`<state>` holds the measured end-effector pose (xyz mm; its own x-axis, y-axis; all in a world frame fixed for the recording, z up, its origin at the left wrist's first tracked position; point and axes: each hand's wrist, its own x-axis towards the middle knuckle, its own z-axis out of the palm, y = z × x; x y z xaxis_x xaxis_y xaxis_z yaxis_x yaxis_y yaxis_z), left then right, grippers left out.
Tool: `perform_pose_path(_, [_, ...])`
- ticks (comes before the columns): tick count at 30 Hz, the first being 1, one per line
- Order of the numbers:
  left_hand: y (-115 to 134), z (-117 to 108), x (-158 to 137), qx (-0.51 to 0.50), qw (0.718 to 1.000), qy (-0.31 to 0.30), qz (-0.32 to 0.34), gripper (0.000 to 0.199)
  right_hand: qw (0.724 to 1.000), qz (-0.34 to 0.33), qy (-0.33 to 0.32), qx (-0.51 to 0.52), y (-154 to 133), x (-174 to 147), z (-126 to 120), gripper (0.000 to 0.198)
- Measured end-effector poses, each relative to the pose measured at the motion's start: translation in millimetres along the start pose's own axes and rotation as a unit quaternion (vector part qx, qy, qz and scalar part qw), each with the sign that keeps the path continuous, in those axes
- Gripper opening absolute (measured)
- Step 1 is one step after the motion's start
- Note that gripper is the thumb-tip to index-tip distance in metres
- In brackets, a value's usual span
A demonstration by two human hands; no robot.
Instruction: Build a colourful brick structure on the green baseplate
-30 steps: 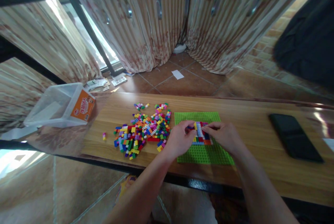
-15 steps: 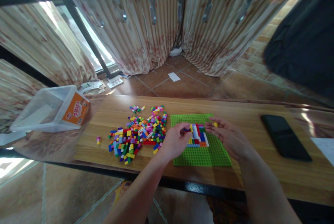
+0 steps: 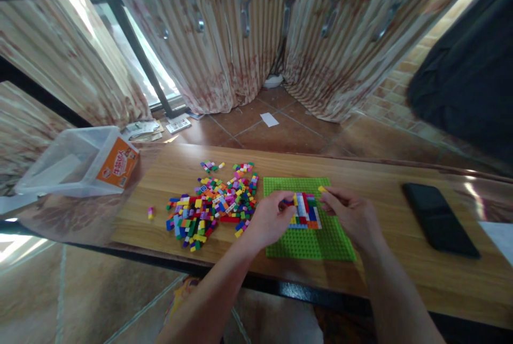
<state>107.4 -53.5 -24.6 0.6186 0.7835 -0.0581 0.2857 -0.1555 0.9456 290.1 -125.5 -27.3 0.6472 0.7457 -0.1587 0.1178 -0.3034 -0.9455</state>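
On the green baseplate (image 3: 308,245) sits a low patch of joined toy bricks (image 3: 308,210) in white, red, blue, yellow and orange. My right hand (image 3: 352,216) is closed at the patch's right side, pinching a small yellow brick (image 3: 322,189) that sticks out past the fingertips. At the left side of the patch, my left hand (image 3: 272,218) has thumb and forefinger curled toward each other. Bits of blue and red show between those fingers, but I cannot tell whether they are held or belong to the patch.
Left of the baseplate spreads a heap of loose bricks (image 3: 200,216), with a small pink-and-yellow piece (image 3: 150,212) apart from it. A clear plastic bin (image 3: 86,159) with an orange label stands at the table's left end. A black phone (image 3: 440,220) lies on the right.
My right hand's fingers were spread out with the yellow brick among them; they have now curled in, and the brick is at the fingertips. My left hand stays in place.
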Motion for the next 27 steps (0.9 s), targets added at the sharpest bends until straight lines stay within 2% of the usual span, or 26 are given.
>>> perform_pose_path(7, [-1.0, -0.1, -0.8, 0.016, 1.0, -0.004, 0.004, 0.031, 0.997, -0.042, 0.008, -0.06, 5.6, 2.4, 1.1, 0.039])
perform_pose_path(14, [-1.7, 0.5, -1.6, 0.023, 1.0, 0.002, 0.007, 0.03, 0.997, -0.059, -0.013, -0.055, 8.4, 0.1, 5.4, 0.031])
perform_pose_path(19, [-2.9, 0.3, -1.8, 0.025, 0.999, -0.002, 0.02, 0.031, 0.981, -0.149, 0.035, -0.118, 9.3, -2.9, 10.2, 0.023])
perform_pose_path(27, [-3.7, -0.4, -2.3, 0.045, 0.998, 0.002, 0.036, 0.031, 0.95, -0.206, 0.065, -0.224, 2.8, -15.9, 27.6, 0.023])
